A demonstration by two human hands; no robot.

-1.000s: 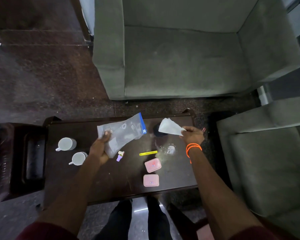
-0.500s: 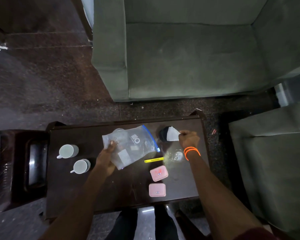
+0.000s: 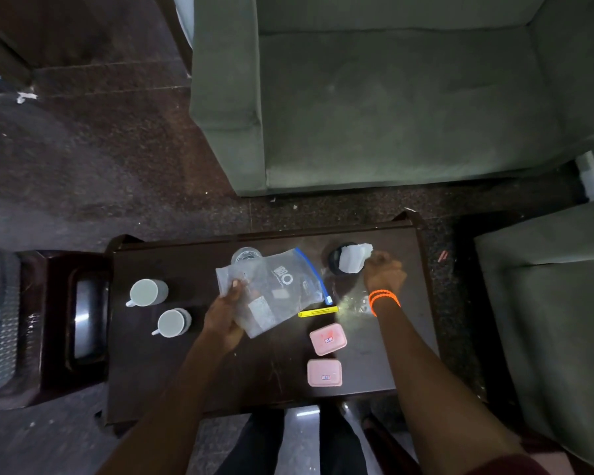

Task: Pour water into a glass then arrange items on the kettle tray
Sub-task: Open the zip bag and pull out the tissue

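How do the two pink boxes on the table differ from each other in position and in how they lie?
The far pink box lies turned at an angle to the table edge; the near pink box lies square to it. The far box sits just below the yellow stick; the near box sits close to the table's front edge. Both are closed, pink, rounded rectangles with a small label on the lid, and neither hand touches them.

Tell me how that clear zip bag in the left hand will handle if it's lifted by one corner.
Probably floppy: the zip bag already bends and creases where the left hand pinches it. Likely light, since it looks nearly flat with only small items inside. Those could slide toward the low end; whether the blue zip is shut isn't clear.
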